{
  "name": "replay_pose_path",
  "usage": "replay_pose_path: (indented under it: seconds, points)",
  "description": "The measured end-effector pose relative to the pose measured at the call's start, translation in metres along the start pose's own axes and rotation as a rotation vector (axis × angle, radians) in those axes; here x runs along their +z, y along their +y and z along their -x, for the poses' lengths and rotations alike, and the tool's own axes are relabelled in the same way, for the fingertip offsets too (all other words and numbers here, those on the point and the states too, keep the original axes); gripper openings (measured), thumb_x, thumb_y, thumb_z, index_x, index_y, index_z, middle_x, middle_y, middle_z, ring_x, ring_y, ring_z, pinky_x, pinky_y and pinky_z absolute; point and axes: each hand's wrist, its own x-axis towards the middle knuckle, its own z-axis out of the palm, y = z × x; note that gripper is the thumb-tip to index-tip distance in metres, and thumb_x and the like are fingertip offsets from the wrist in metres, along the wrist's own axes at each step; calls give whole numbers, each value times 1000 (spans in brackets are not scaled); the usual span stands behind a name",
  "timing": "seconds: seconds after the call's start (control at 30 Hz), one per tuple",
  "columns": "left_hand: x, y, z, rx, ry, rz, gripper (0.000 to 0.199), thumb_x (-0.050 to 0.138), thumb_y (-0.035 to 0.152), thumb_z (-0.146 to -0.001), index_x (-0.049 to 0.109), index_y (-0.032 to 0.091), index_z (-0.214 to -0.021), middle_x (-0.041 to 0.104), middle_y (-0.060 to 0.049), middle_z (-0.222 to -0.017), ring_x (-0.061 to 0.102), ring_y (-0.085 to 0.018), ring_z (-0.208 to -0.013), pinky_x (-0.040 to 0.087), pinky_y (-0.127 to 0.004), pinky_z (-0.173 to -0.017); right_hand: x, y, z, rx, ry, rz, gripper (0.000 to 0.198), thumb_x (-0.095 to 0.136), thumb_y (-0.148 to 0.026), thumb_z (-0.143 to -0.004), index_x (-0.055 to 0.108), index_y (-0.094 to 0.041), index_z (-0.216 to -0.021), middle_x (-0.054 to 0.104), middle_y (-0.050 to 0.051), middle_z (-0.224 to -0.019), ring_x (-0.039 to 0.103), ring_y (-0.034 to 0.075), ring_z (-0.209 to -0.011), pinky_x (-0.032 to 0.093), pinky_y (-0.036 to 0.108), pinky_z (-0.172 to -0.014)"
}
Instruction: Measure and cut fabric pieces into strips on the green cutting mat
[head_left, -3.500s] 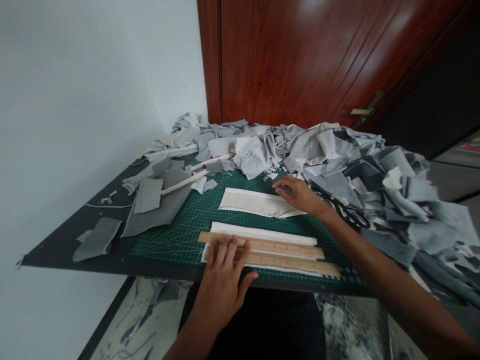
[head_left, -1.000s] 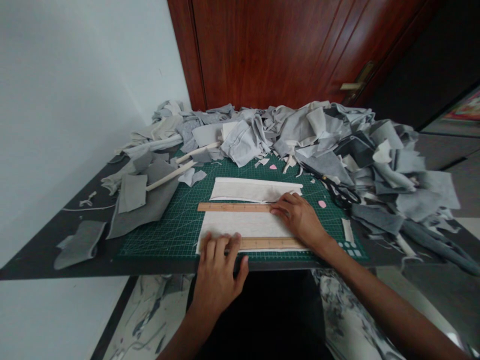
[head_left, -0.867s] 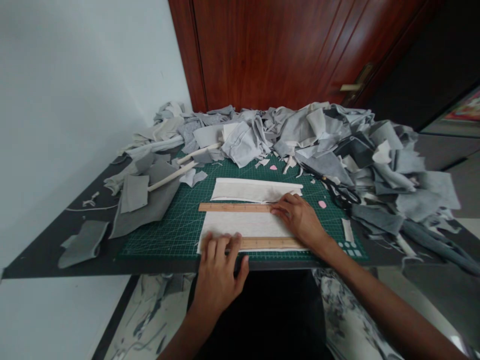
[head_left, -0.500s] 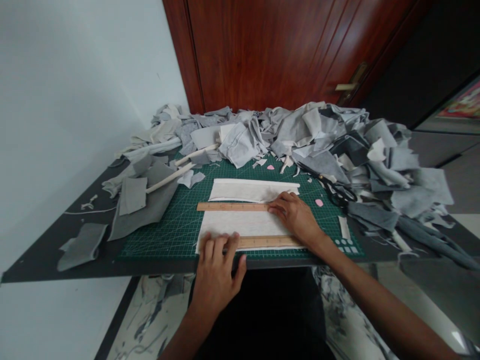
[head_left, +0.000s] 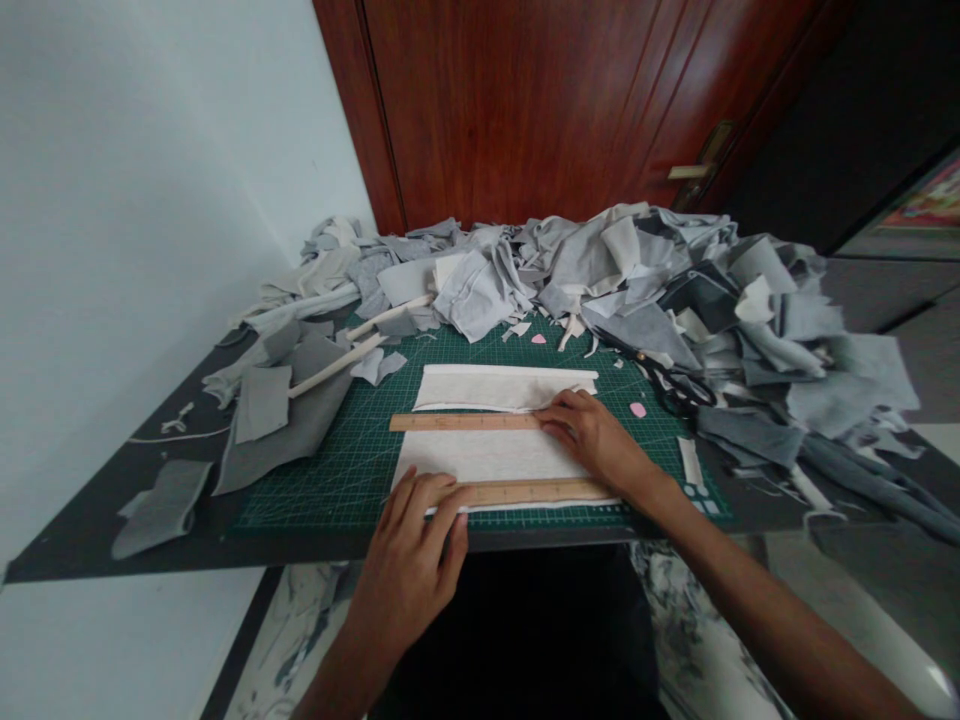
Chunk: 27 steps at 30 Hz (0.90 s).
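A white cloth piece (head_left: 487, 455) lies flat on the green cutting mat (head_left: 330, 480), with a narrower white cloth strip (head_left: 502, 388) beyond it. One wooden ruler (head_left: 457, 423) lies across the cloth's far edge; a second wooden ruler (head_left: 540, 491) lies along its near edge. My left hand (head_left: 420, 530) rests at the near ruler's left end, fingers stretched and the thumb apart. At the far ruler's right part, my right hand (head_left: 592, 435) has its fingertips pressed together on the ruler, close to the strip's near edge. The fingers hide that ruler end.
Grey and white fabric scraps (head_left: 480, 295) are heaped along the back and both sides of the dark table (head_left: 82, 530). Black-handled scissors (head_left: 679, 390) lie at the right among scraps. Pink chalk pieces (head_left: 637, 410) sit on the mat. A wooden door (head_left: 517, 110) stands behind.
My left hand has shifted a little left and toward me at the near ruler's end, uncovering some of the cloth. My right hand stays at the far ruler. The view has tilted slightly.
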Motion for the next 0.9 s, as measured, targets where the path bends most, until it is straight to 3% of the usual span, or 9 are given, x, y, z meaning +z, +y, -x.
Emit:
replay_pose_path:
  seconds: [0.13,0.27,0.43,0.57,0.63,0.77,0.83,0.9]
  points:
    - [-4,-14,-33,69,-85,62,26,44,18,-106,65,20,-123,67,-9,-117,62,-24,-116,53,-42,-105,-3,0,-1,-19,-24,19,24,57,-20,-103,77,-20,-116,70,11,-107,61,26,-102,52,43,-94]
    - [13,-34,-64,88,-229,55,35,47,22,-105,59,18,-138,64,-11,-135,58,-27,-130,49,-47,-113,-4,0,-3,-23,-54,66,24,58,-17,-102,78,-20,-114,69,10,-105,61,26,-101,52,42,-93]
    - [34,-46,-67,89,-326,96,60,57,34,-103,41,15,-157,54,-16,-153,48,-29,-145,41,-50,-122,-4,-3,-8,-12,-83,99,22,59,-18,-101,79,-22,-110,70,9,-103,63,24,-97,52,38,-90]
    - [36,-50,-63,111,-341,98,62,57,37,-103,40,20,-160,49,-14,-160,44,-29,-149,37,-50,-125,-14,9,-10,-83,-94,29,25,60,-17,-100,78,-23,-116,73,9,-108,67,22,-98,54,35,-90]
    - [36,-50,-62,131,-345,87,63,56,38,-104,37,23,-162,49,-12,-160,44,-28,-149,36,-50,-125,-26,31,-4,-82,-34,-1,26,59,-21,-100,77,-22,-120,75,9,-108,70,23,-99,54,35,-90]
    - [36,-48,-63,124,-351,53,80,55,48,-104,20,16,-167,45,-17,-163,44,-30,-150,37,-50,-123,-52,108,33,186,214,177,30,50,-21,-99,75,-15,-115,76,14,-106,72,26,-91,56,39,-88]
    - [36,-47,-63,128,-368,50,79,54,50,-104,23,14,-167,44,-17,-163,42,-31,-150,36,-51,-124,-60,148,57,292,203,326,27,55,-21,-94,74,-12,-110,76,19,-102,72,31,-94,55,44,-90]
    - [35,-46,-63,139,-380,50,73,55,50,-104,31,15,-164,45,-15,-163,41,-31,-151,35,-52,-125,-63,176,76,347,105,442,23,58,-23,-92,75,-10,-103,76,22,-96,71,35,-95,54,48,-90]
